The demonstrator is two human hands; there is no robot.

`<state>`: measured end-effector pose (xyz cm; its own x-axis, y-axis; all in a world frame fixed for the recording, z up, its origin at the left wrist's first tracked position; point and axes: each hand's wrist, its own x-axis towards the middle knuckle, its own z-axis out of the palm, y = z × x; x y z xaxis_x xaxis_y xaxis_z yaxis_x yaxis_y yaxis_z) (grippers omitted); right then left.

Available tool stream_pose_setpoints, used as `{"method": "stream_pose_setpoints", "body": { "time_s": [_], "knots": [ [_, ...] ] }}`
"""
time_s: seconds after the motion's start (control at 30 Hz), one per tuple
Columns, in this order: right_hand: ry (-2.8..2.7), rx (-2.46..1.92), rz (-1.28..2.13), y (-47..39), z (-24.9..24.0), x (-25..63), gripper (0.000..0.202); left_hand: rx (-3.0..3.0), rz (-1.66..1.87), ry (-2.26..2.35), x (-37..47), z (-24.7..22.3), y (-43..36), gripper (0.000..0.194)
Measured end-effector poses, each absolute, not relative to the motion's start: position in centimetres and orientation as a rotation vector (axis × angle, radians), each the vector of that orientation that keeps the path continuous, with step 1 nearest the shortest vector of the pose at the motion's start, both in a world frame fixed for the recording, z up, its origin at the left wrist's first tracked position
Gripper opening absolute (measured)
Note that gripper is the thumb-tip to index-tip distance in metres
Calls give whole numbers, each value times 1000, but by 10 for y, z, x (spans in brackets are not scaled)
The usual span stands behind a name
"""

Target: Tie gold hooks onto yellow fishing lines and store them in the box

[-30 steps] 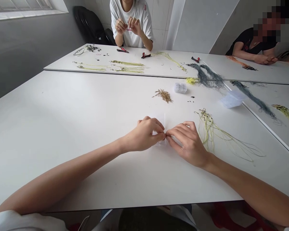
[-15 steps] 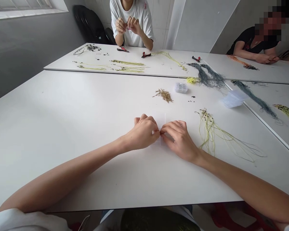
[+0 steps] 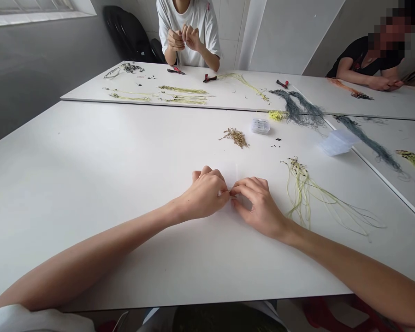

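My left hand (image 3: 209, 191) and my right hand (image 3: 257, 200) meet fingertip to fingertip just above the white table (image 3: 124, 263). The left thumb and forefinger are pinched together; what lies between them is too small to name. Bent right fingers touch the same spot, with the thumb a little lower. Beneath and behind the fingertips is something clear, seemingly plastic, whose thin upright edge (image 3: 237, 171) shows; the hands hide most of it. To the right of my right hand lies a bundle of yellow-green lines with dark hooks (image 3: 299, 173).
Beyond my hands lie a pile of small brass-coloured pieces (image 3: 238, 137), a small clear case (image 3: 260, 126) and clear plastic boxes (image 3: 337, 141). Grey-blue line bundles (image 3: 295, 108) and pliers (image 3: 210, 78) are farther back. A person in a white shirt (image 3: 197, 50) works opposite; another sits at right.
My right thumb has moved slightly down, away from the right fingertips. My left hand is almost unchanged. The person opposite has shifted their hands a little.
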<state>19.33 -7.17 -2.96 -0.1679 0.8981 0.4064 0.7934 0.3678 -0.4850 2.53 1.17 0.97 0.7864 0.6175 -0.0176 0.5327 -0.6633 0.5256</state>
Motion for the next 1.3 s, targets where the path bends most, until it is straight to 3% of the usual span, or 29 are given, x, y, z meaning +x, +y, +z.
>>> {"method": "stream_pose_setpoints", "body": {
  "time_s": [0.93,1.3],
  "knots": [
    [-1932,-1435,145,-70,-38,189,16,2663,107,839,27,17,10,35],
    [-1925,-1449,173,-69,-33,190,15,2656,122,954,27,23,7,26]
  ]
}}
